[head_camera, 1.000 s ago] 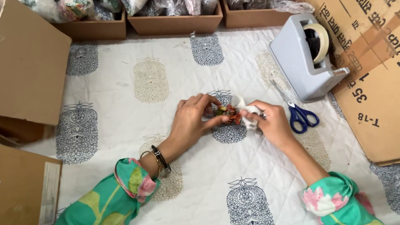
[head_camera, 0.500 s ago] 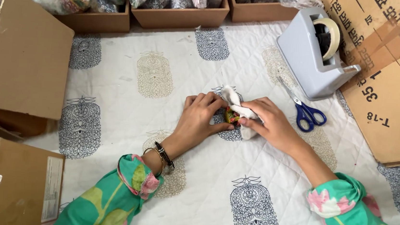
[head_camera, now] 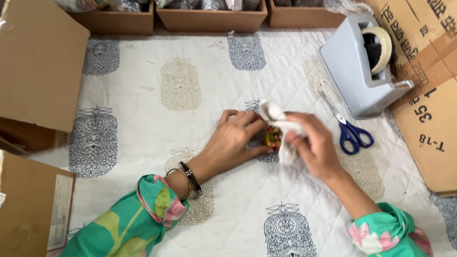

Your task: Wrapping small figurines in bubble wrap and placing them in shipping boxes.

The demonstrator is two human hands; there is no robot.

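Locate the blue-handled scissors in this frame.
In the head view, the blue-handled scissors lie on the printed cloth, right of centre, just beyond the right hand and in front of the grey tape dispenser.

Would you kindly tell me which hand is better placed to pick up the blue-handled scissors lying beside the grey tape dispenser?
The right hand: the blue-handled scissors lie just beyond it, near the grey tape dispenser, though it holds white wrapping paper. The left hand sits farther away, steadying the small colourful item.

A white cloth [head_camera: 145, 132] printed with grey and beige motifs is seen. Blue-handled scissors [head_camera: 349, 131] are shown beside a grey dispenser [head_camera: 354, 73]. Green floral sleeves [head_camera: 137, 225] are worn.
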